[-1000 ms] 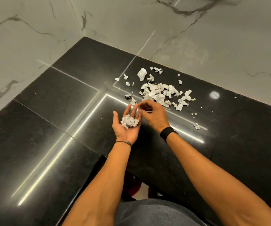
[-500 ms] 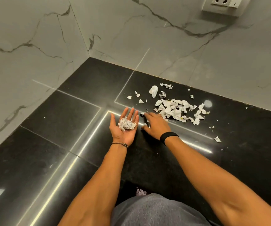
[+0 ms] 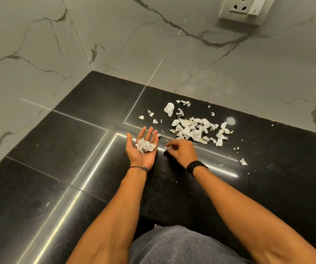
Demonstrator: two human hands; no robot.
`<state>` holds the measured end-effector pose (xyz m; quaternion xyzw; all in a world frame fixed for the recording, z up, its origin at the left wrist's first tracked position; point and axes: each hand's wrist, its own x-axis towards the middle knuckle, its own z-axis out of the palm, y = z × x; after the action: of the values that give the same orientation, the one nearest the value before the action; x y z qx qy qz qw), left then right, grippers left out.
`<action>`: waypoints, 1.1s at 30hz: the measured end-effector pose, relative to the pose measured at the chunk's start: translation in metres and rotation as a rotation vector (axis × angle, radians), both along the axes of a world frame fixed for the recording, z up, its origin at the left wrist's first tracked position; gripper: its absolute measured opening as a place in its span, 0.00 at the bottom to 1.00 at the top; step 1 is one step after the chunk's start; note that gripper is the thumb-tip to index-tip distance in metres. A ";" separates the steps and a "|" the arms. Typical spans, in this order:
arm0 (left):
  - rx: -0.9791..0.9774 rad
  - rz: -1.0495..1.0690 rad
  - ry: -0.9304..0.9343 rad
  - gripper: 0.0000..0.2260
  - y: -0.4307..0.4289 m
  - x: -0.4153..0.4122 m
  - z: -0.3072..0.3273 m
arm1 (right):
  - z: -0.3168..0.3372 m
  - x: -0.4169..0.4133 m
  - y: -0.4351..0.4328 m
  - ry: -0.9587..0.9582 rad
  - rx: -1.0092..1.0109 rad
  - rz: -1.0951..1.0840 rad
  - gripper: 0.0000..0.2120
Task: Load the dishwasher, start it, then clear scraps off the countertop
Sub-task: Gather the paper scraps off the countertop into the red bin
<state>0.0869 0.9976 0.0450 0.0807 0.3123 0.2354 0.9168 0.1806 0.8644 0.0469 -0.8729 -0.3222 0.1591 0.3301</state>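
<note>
Both hands are out over the black countertop (image 3: 73,153), close together but not touching. Left hand (image 3: 141,149) lies palm up with its fingers straight and slightly spread, and a crumpled wad of paper scraps (image 3: 145,146) rests loose on the palm, carried rather than gripped. Right hand (image 3: 181,151) is just beside it, knuckles up and low over the counter, with its fingers curled in. Its fingertips seem to pinch a small scrap (image 3: 167,148), though that spot is a little blurred. The main pile of torn scraps (image 3: 195,130) lies on the counter just beyond the right hand, toward the marble wall (image 3: 153,44). Farther back, beyond both hands, are a larger white piece (image 3: 169,109) and a few small bits. One stray piece (image 3: 243,162) sits apart, off to the right of the right wrist. A thin bracelet (image 3: 141,168) circles the left wrist and a black band (image 3: 196,166) the right. A wall socket (image 3: 242,8) is mounted high on the marble at the upper right, and grey clothing (image 3: 181,246) fills the lower edge between the forearms.
</note>
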 end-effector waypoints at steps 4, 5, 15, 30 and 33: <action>0.004 0.019 0.034 0.30 -0.001 0.003 0.000 | 0.035 -0.001 0.011 0.220 0.289 -0.015 0.08; 0.005 0.019 0.044 0.31 -0.003 0.004 0.000 | 0.044 -0.003 0.015 0.248 0.338 0.024 0.10; -0.012 -0.028 -0.051 0.29 -0.002 0.010 0.006 | 0.063 -0.016 0.040 0.061 0.177 0.255 0.17; -0.097 0.012 -0.069 0.29 0.027 0.021 -0.007 | 0.053 0.041 0.056 -0.010 -0.027 0.189 0.19; -0.082 0.016 -0.069 0.29 0.036 0.027 -0.008 | 0.044 0.044 0.064 -0.071 -0.189 0.253 0.22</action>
<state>0.1140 1.0335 0.0370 0.0325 0.2905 0.2323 0.9277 0.2245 0.9287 0.0909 -0.8575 -0.4248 0.1981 0.2122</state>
